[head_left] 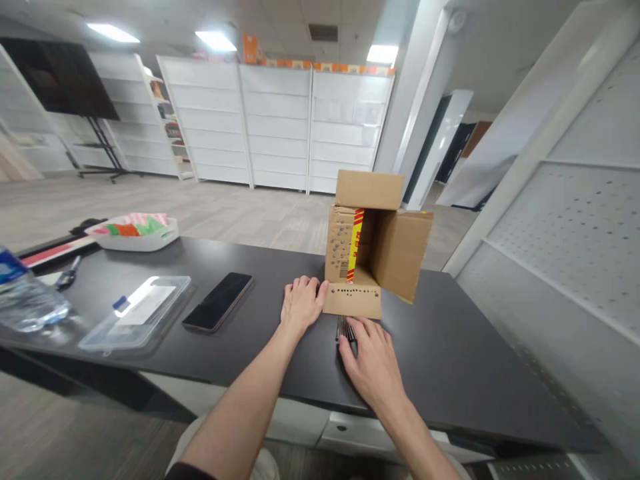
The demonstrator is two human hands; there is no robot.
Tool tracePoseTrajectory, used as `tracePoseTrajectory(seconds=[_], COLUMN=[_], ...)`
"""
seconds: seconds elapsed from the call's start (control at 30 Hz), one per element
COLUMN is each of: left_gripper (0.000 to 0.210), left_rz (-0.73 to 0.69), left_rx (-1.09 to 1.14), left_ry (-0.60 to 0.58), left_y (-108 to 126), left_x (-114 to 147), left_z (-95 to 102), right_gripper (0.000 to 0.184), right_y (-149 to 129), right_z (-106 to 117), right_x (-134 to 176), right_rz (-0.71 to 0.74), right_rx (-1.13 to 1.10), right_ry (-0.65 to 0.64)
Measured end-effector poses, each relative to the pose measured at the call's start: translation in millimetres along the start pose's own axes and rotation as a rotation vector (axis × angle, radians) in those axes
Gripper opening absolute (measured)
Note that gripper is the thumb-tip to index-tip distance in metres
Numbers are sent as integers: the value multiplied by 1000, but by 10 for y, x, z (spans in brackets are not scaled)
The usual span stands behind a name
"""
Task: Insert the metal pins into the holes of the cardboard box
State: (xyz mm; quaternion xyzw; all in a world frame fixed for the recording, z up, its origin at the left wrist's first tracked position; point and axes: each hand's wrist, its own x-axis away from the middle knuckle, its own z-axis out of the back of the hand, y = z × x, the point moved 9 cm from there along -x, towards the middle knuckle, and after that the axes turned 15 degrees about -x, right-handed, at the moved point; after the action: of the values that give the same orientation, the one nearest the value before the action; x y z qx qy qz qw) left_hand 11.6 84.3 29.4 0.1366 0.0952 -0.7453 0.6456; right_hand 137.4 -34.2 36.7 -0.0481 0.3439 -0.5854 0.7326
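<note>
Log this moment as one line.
left hand: at open cardboard box | right hand: at thin dark strips | phone: flat on table

Blk phone [218,302] nr clr plastic case [137,320], wht tray [139,244] behind

Cardboard box [393,250], flaps open, on desk [450,347] | left hand [301,303] at box's near-left corner | right hand [373,353] at slim dark rods [345,328], just in front of box | phone [219,302] left of box
</note>
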Motion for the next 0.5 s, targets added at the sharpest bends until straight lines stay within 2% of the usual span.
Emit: tracePoseTrajectory(seconds=[0.27,0.5], left_gripper=[48,38], left_rz=[-10,-30], left_rx=[16,43], left_ry=[-1,84], left_y=[0,22], left_x=[8,45], left_z=[29,155], right_gripper=[29,30], right_y=[41,56], right_z=[-23,-34], right_x=[-38,-55], right_rz=[-36,-40], right_rx=[-46,-36], right_ry=[-11,-6])
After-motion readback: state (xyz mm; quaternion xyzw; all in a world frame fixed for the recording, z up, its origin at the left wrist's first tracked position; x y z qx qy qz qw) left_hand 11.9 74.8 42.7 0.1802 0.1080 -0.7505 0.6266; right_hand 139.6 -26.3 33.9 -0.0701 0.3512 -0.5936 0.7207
